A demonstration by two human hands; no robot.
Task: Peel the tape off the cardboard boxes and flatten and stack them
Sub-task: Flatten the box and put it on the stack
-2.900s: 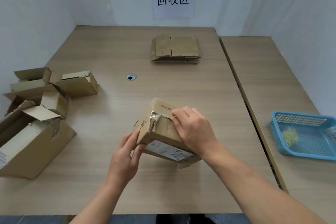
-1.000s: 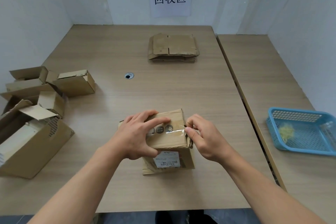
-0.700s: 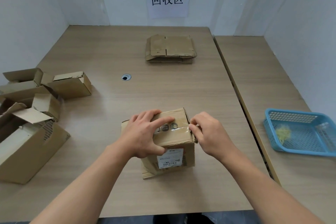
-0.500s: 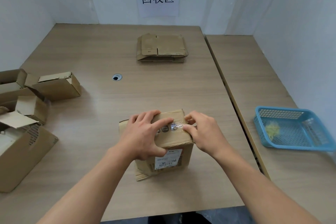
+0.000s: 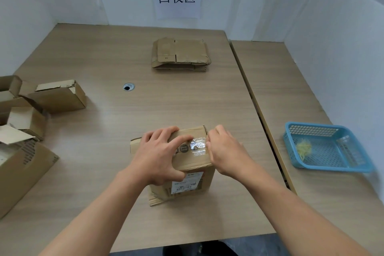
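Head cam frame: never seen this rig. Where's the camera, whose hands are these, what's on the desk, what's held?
There is no machine here. A person works with bare hands, and one wide-angle camera worn on their head looks forward and down. The left hand holds a cardboard box steady on the table, with its fingers over the top and its thumb on the front. The right hand curls its fingers at the end of the clear tape on the box's top, apparently pinching it to peel. Farther back lies a stack of flattened boxes. At the left stand unflattened boxes. At the right, a blue basket holds something yellowish.
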